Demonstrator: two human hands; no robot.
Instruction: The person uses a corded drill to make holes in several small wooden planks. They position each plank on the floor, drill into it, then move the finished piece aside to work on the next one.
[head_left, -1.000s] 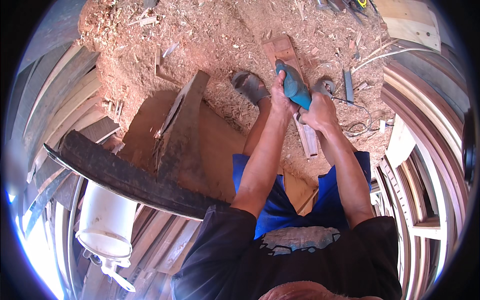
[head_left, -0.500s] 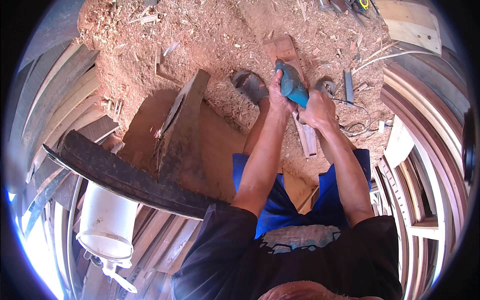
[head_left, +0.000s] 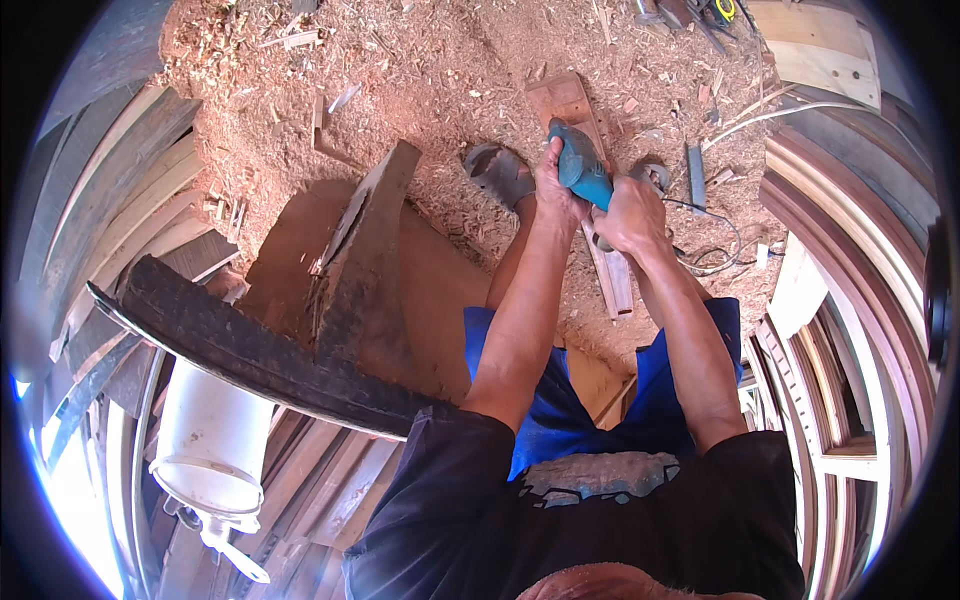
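Note:
A teal corded hand power tool [head_left: 584, 172] lies tilted over a narrow wooden piece [head_left: 612, 285] on the ground between my feet. Around the tool's far left side my left hand [head_left: 555, 190] is closed, with the thumb along its body. My right hand [head_left: 634, 214] grips its near end, fingers wrapped round it. The tool's working end and its contact with the wood are hidden by the body and my hands. Under the far end of the work sits a flat reddish board [head_left: 560, 98].
Wood shavings [head_left: 430, 70] cover the ground. A heavy dark timber stand [head_left: 370, 240] rises at left, beside a white bucket [head_left: 210, 430]. Stacked boards [head_left: 860, 270] line the right. A power cord [head_left: 735, 235] loops near a grey metal strip [head_left: 696, 178]; several tools [head_left: 700, 15] lie far right.
The tool and both hands have shifted very slightly left. My grip on it is unchanged, and the wood has stayed nearly in place.

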